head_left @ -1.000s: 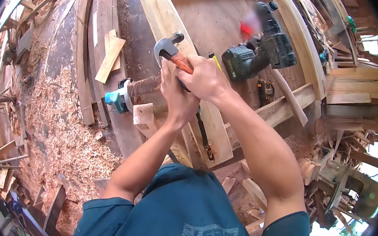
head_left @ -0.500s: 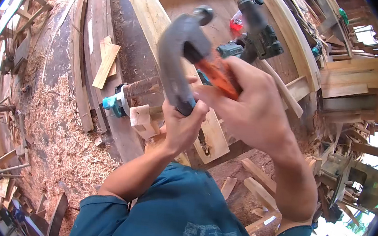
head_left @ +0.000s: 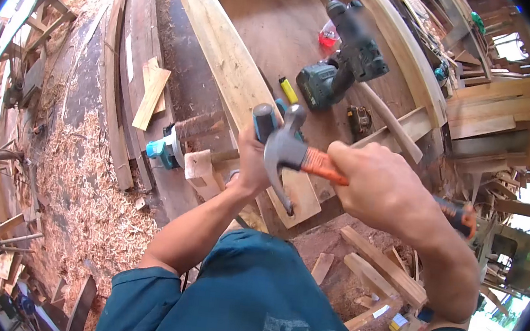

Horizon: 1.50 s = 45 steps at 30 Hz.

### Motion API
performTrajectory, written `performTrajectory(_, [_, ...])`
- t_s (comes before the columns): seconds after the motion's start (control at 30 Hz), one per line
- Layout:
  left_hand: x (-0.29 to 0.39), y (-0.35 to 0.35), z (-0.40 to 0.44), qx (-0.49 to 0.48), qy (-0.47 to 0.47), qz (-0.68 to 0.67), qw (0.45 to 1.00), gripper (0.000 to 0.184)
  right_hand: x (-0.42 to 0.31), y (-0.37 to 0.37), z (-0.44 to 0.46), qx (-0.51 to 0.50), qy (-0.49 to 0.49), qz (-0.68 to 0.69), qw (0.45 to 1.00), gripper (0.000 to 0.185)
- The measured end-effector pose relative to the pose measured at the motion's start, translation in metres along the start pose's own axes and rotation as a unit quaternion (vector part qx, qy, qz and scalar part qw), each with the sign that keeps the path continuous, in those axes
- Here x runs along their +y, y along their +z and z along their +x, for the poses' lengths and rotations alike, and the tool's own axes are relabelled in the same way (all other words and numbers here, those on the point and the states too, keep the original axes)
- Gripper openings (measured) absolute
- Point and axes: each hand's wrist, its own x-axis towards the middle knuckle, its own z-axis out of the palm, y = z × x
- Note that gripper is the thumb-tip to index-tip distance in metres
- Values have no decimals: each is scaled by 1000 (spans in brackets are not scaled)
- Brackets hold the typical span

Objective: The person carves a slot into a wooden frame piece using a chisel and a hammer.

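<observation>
My right hand [head_left: 383,181] grips a claw hammer [head_left: 287,147] by its orange and black handle. The hammer's dark head is beside the top of a blue and black chisel handle [head_left: 264,121]; whether they touch I cannot tell. My left hand [head_left: 253,167] is wrapped round that chisel, whose blade is hidden. Beneath both hands runs a long pale board [head_left: 226,45]. A square wooden post end [head_left: 200,166] juts out left of my left hand.
On the bench lie a cordless drill [head_left: 347,58], a yellow cutter [head_left: 288,90], a red container [head_left: 328,38] and a wooden stick [head_left: 392,121]. A teal power tool [head_left: 162,149] lies left. Wood shavings [head_left: 104,194] cover the left floor; offcuts [head_left: 384,265] lie lower right.
The hammer has come down and away from my face, its head now beside the chisel handle. My right hand has moved right and lower; my left hand keeps its grip.
</observation>
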Motion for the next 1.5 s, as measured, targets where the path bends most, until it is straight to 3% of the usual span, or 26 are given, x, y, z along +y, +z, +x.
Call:
performTrajectory(0.03, [12,3,5,18,3,32,999,11,0,-3,3,28,-40,-22,999,12])
performTrajectory(0.1, [11,7,1,-8,-43,-140,989,12,-8,-26,3,102,-33,105,989,12])
performTrajectory(0.17, [8,6,-5,3,6,78,997,19,-9,-44,12,180,-83,190,962,19])
performTrajectory(0.2, [9,4,-7,-2,-22,68,997,15,-16,-56,18,200,-66,206,956,16])
performTrajectory(0.27, [17,4,-3,-15,-69,44,997,14,-9,-38,35,192,-93,175,961,12])
performTrajectory(0.37, [10,3,-2,-27,-50,61,997,13,-9,-37,44,22,-38,5,999,11])
performTrajectory(0.5, [12,5,0,-5,-57,49,997,14,-22,-72,61,153,-18,116,981,19])
performTrajectory(0.6, [14,4,3,-2,-59,34,998,15,-12,-22,57,51,-44,-52,996,16])
performTrajectory(0.63, [16,5,1,4,-53,34,998,14,-8,-21,58,81,-94,-18,992,16])
performTrajectory(0.73, [10,2,3,21,-70,51,996,13,-27,-63,60,-20,29,74,997,19])
performTrajectory(0.77, [7,2,4,28,-75,49,996,13,-24,-57,64,52,-2,132,990,20])
performTrajectory(0.87, [0,-1,6,23,-73,46,996,12,-15,-19,73,-29,-1,16,999,17])
performTrajectory(0.9, [-2,-1,7,24,-60,42,997,12,-20,-15,72,37,-70,-16,997,18])
performTrajectory(0.97, [-5,-5,2,12,-128,26,991,19,-21,-24,77,26,-37,89,995,21])
performTrajectory(1.07, [-11,-4,10,38,-8,103,994,30,-34,-22,93,35,-26,189,981,26])
performTrajectory(1.17, [-13,0,17,67,46,37,996,39,-26,4,118,57,-70,187,978,32])
performTrajectory(1.27, [-32,-11,16,76,143,198,967,61,-28,13,130,71,-99,185,975,31])
performTrajectory(1.33, [-37,-15,21,91,213,320,919,71,-30,23,138,70,-108,209,969,30])
performTrajectory(1.5, [-30,-13,21,122,109,410,897,85,-32,24,157,47,-87,186,978,33])
